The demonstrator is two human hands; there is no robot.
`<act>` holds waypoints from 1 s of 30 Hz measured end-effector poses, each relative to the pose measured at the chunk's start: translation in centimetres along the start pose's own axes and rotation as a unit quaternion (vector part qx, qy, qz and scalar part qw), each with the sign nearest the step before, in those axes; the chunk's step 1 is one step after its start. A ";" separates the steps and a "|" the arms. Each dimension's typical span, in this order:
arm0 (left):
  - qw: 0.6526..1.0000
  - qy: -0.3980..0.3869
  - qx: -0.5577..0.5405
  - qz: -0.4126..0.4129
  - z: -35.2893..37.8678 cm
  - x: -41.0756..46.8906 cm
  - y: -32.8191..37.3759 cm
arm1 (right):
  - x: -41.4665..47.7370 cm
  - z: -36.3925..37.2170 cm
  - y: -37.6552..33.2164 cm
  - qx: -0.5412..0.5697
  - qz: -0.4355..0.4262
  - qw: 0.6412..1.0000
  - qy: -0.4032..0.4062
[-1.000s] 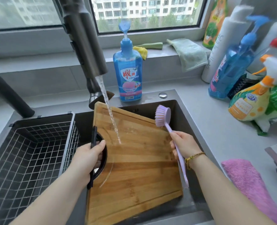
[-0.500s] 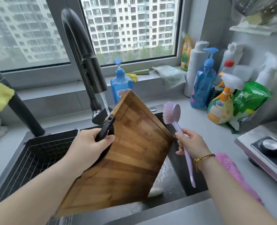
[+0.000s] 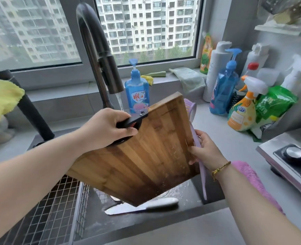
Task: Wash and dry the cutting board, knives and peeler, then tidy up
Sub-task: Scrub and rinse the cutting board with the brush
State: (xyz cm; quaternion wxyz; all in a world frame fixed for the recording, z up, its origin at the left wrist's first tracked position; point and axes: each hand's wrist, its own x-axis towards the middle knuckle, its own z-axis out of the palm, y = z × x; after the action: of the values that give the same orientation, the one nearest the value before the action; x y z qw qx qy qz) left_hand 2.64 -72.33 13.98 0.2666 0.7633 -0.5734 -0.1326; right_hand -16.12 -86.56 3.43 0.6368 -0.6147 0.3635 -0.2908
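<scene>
- Behind the cutting board [image 3: 146,152], the brush [image 3: 190,106] head is half hidden.
- Down in the sink [image 3: 213,193] lies a white-handled knife [image 3: 160,203], its blade partly covered by the board; a wire basket [image 3: 45,214] sits at the left.
- Wet, darkened wood, the board is held tilted above the sink.
- The left hand [image 3: 105,129] grips its black handle; the right hand [image 3: 206,151] curls round the brush at the board's right edge.

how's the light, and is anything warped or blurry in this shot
Head view: soft daylight from the window, no hard shadows or glare on the cutting board; wide-angle warp in the head view leans the window frame and stretches the left forearm at the lower edge; head view's top-right shelf is smeared, centre sharp.
</scene>
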 end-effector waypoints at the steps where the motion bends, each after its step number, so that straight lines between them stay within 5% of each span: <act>1: 1.000 -0.009 0.012 0.005 -0.1 0.4 -0.1 | -0.2 0.0 0.1 0.006 0.008 1.000 -0.007; 9: 0.984 -0.065 0.146 0.074 -0.5 4.7 0.8 | -0.8 0.5 2.6 0.101 0.016 0.993 0.055; 18: 0.875 -0.094 0.427 0.208 1.8 7.8 0.5 | -2.3 0.8 5.9 0.052 0.010 0.988 0.144; 22: 0.870 -0.081 0.402 0.275 3.3 7.9 -0.9 | -2.5 1.5 6.0 0.045 0.000 0.988 0.146; 26: 0.853 0.034 0.334 0.399 3.7 7.8 -3.4 | -2.7 2.3 6.1 0.033 0.014 0.990 0.133; 30: 0.897 0.116 0.285 0.317 4.5 7.5 -5.0 | -2.5 3.0 5.9 0.019 0.010 0.986 0.163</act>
State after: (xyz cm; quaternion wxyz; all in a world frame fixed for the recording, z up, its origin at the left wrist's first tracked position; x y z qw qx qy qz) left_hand 6.70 -79.54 8.24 0.1302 0.5945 -0.7632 0.2173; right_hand -15.50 -82.36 -2.19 0.5837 -0.5428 0.4630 -0.3877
